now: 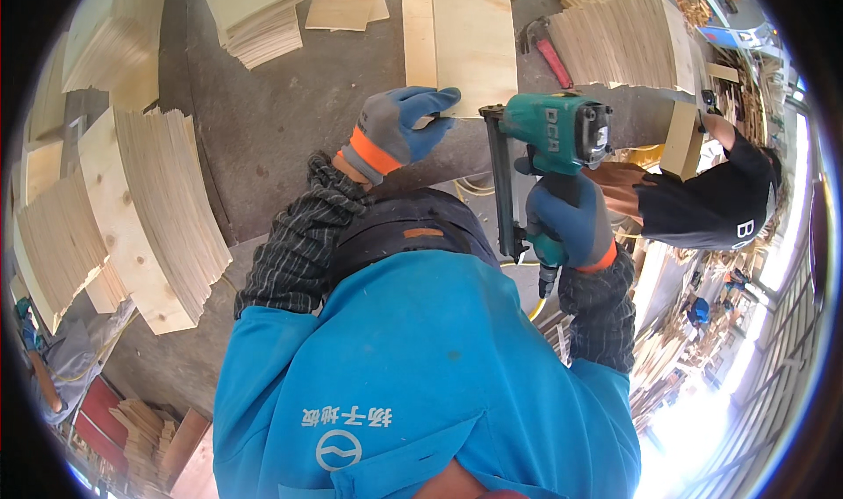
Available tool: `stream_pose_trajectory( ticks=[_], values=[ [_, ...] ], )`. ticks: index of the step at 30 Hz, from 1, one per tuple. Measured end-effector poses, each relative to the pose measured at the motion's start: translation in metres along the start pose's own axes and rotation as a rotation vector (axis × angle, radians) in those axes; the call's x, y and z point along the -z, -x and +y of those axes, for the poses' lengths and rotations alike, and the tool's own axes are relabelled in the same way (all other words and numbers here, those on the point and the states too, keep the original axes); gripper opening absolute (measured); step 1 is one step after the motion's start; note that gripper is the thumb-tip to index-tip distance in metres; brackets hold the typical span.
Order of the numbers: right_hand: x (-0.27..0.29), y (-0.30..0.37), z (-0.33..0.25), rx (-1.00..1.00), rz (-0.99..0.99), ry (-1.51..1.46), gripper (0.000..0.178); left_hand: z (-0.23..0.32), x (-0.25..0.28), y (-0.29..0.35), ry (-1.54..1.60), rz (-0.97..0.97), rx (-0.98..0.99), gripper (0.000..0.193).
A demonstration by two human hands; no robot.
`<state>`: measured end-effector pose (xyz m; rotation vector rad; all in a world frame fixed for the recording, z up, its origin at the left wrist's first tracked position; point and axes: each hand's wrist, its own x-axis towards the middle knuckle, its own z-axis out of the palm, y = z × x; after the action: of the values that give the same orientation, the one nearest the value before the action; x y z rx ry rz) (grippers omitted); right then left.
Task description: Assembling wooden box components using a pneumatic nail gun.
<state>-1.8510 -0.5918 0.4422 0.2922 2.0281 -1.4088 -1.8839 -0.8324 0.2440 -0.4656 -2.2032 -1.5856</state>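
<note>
My right hand point(571, 218), in a blue and grey glove with an orange cuff, is wrapped round the handle of a green pneumatic nail gun point(544, 130). The gun's long dark magazine point(503, 187) runs toward me, and its nose is at the near right corner of a pale wooden board point(474, 43). My left hand point(399, 130), gloved the same way, grips the near edge of that board between fingers and thumb. A narrower wooden strip point(420, 34) lies along the board's left side. Whether the nose touches the wood I cannot tell.
A red-handled hammer point(549, 53) lies right of the board, beside a stack of thin wood sheets point(623, 43). More stacks point(145, 218) stand at left. A yellow air hose point(537, 308) hangs below the gun. Another person point(711, 192) in black handles a board at right.
</note>
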Motion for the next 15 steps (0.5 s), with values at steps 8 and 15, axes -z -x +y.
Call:
stream_pose_trajectory(
  ticks=[8,15],
  values=[
    [0.022,0.003,0.016,0.007,0.018,-0.025,0.05,0.001,0.0,0.0,0.014,-0.004,-0.004,0.029],
    [0.023,-0.004,0.022,0.023,-0.014,0.011,0.05,-0.001,-0.001,0.002,-0.009,-0.007,-0.006,0.029]
  ],
)
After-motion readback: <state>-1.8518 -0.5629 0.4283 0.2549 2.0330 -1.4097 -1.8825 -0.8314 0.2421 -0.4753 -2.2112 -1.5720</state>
